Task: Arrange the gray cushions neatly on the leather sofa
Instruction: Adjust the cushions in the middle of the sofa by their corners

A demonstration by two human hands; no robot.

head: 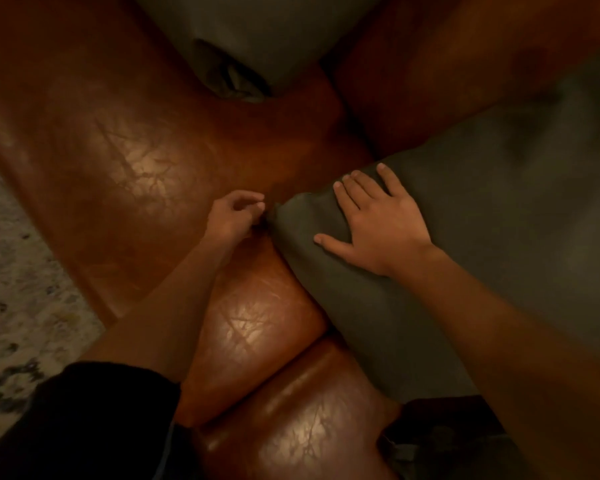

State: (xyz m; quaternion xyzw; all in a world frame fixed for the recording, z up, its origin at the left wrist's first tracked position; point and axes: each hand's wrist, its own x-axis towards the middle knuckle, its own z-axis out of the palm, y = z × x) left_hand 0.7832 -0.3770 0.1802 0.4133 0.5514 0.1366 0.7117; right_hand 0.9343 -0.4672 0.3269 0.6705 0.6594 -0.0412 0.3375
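A large gray cushion (482,237) lies on the brown leather sofa (118,161), filling the right half of the view. My right hand (374,220) rests flat on its near-left part, fingers spread and straight. My left hand (236,214) has curled fingers at the cushion's left corner and seems to pinch the corner's tip, though the contact is dim. A second gray cushion (267,32) leans at the top of the view, between the sofa's leather sections.
A patterned light rug (11,271) covers the floor at the left. The sofa's seat cushions (257,323) run below my arms. A dark sleeve (94,420) fills the bottom left, and dark clothing shows at the bottom right.
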